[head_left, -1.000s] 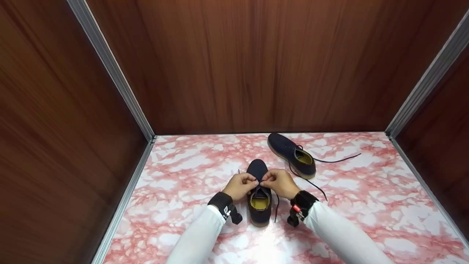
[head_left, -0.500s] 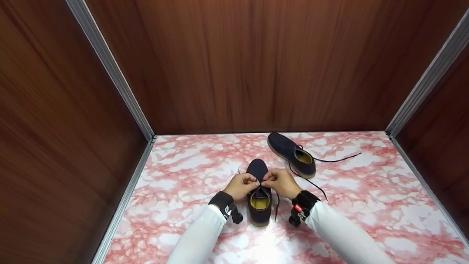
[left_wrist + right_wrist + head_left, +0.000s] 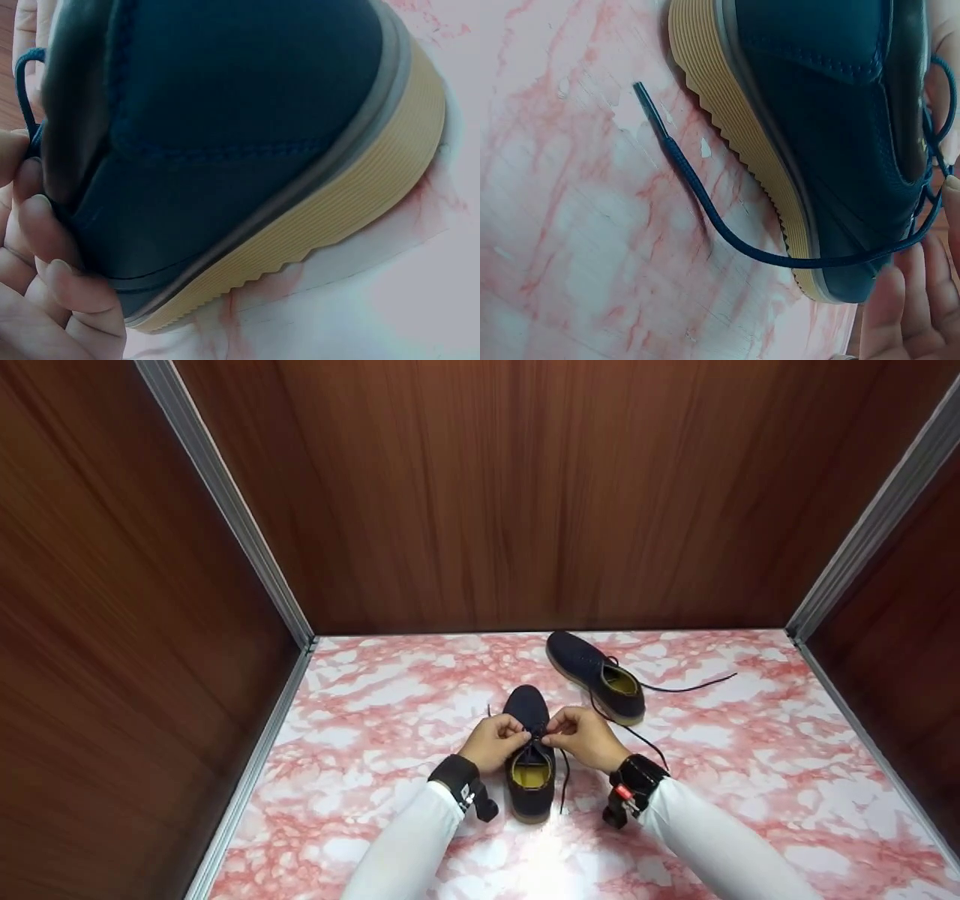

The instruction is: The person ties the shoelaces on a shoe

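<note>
A dark navy lace-up shoe (image 3: pixel 526 705) stands on the marbled surface, toe pointing away, its yellow insole showing. Over its lacing my left hand (image 3: pixel 491 744) pinches the shoelace between thumb and forefinger; a small lace loop (image 3: pixel 21 82) rises there in the left wrist view. Opposite it, my right hand (image 3: pixel 589 737) holds the lace at the shoe's right side with thumb and fingertips. One lace end (image 3: pixel 727 232) hangs down past the tan ridged sole (image 3: pixel 727 120) onto the surface. Fingers hide part of the knot.
A matching shoe (image 3: pixel 577 656) lies angled behind and to the right, its laces trailing loose. The red-and-white marbled surface (image 3: pixel 375 780) is bounded by a brown wood-look back wall (image 3: pixel 480 510) and side panels with grey metal edging (image 3: pixel 240 517).
My right hand has drawn slightly to the right, away from the left, opening a small gap over the lacing. The left hand has hardly moved.
</note>
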Tool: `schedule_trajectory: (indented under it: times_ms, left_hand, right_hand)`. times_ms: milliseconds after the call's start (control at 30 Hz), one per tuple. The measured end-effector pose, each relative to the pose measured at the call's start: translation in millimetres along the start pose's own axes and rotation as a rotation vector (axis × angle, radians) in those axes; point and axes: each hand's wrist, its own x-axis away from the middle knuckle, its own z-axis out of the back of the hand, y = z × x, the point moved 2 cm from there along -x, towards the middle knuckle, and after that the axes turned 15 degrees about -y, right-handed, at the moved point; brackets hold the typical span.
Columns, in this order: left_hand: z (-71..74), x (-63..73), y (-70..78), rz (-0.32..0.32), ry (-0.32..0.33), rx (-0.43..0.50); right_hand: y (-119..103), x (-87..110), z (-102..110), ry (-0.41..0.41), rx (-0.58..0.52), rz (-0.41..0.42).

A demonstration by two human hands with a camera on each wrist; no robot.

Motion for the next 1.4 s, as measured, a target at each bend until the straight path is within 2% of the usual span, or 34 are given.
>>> schedule_trajectory:
  times_ms: [100, 367, 600, 867, 1167, 1400]
  left_hand:
    - [-0.3, 0.5, -0.1, 0.004, 0.004, 0.004]
    - [-1.0, 0.2, -1.7, 0.026, -0.003, 0.061]
    - [-0.7, 1.7, 0.5, 0.026, -0.007, 0.064]
    - [1.1, 1.5, -1.4, 0.019, -0.025, 0.093]
    - [5.2, 1.6, -0.4, 0.019, -0.059, 0.129]
    - [9.0, 2.6, 1.1, 0.055, -0.061, 0.147]
  right_hand:
    - [-2.2, 4.6, -1.7, -0.007, 0.022, -0.005]
    - [-8.9, 13.6, -15.0, -0.116, 0.016, 0.019]
    - [-11.0, 11.0, -27.4, -0.084, 0.05, -0.012]
    - [-13.1, 6.4, -32.6, -0.105, -0.008, -0.033]
    - [-12.4, 5.7, -23.7, -0.076, -0.046, -0.07]
    - [-10.3, 4.8, -12.9, -0.058, -0.039, -0.113]
